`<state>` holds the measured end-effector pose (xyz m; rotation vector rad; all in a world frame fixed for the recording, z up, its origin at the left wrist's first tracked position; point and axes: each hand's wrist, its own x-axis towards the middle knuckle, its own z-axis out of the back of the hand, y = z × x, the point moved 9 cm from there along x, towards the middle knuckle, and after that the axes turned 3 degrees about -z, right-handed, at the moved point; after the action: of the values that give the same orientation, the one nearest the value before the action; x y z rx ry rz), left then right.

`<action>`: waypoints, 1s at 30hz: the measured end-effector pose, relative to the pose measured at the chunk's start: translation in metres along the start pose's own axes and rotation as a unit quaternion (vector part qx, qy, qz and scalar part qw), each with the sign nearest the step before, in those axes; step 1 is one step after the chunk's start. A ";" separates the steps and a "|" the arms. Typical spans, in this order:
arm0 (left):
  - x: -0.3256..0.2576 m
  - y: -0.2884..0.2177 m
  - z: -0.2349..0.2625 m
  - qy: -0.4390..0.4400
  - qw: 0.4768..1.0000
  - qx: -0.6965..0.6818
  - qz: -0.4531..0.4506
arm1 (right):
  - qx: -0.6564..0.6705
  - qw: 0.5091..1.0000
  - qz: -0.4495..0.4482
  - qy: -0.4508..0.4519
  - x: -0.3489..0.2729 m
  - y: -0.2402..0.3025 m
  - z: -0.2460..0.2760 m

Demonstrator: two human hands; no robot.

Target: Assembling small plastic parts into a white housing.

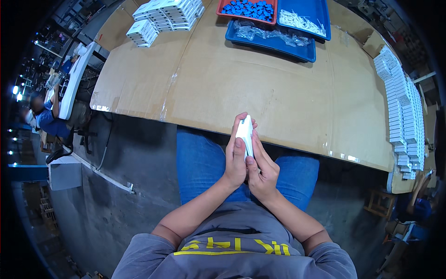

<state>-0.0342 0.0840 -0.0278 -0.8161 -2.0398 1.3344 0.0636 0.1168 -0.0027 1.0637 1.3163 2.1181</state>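
Both hands meet over the lap, just in front of the near edge of the cardboard-covered table (278, 93); small white box (245, 132) pinched upright between them; left hand (236, 160) wraps its left side, thumb lying up the front face, fingertips curled over the top; right hand (262, 169) presses against the right side and lower end, thumb on the bottom part of the box; both hands grasping the box, touching each other below it; box sticks up above the knuckles, its top end overlapping the table edge in view; blue-jeaned knees below the hands.

Far side of table: red tray (248, 10) of small blue pieces; blue tray (304, 16) with white parts beside it; another blue tray (274, 39) in front holding clear plastic bags; stack of white boxes (162, 16) at far left; long rows of white boxes (402, 107) along the right edge; all well apart from the hands.

Another person in a blue shirt (46, 118) sits far left at a separate table.
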 end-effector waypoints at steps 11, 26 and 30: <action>-0.005 0.005 -0.003 -0.001 1.000 -0.027 0.002 | -0.002 1.000 0.007 -0.015 -0.005 0.000 0.003; -0.007 0.010 0.005 -0.003 0.999 -0.048 0.020 | 0.030 0.999 -0.009 0.011 -0.006 -0.005 0.002; -0.003 0.001 0.010 0.031 0.997 0.055 -0.048 | 0.164 0.978 -0.125 -0.023 -0.001 -0.032 0.003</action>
<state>-0.0393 0.0760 -0.0323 -0.6935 -1.9149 1.3370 0.0656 0.1327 -0.0302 1.0010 1.7183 1.7229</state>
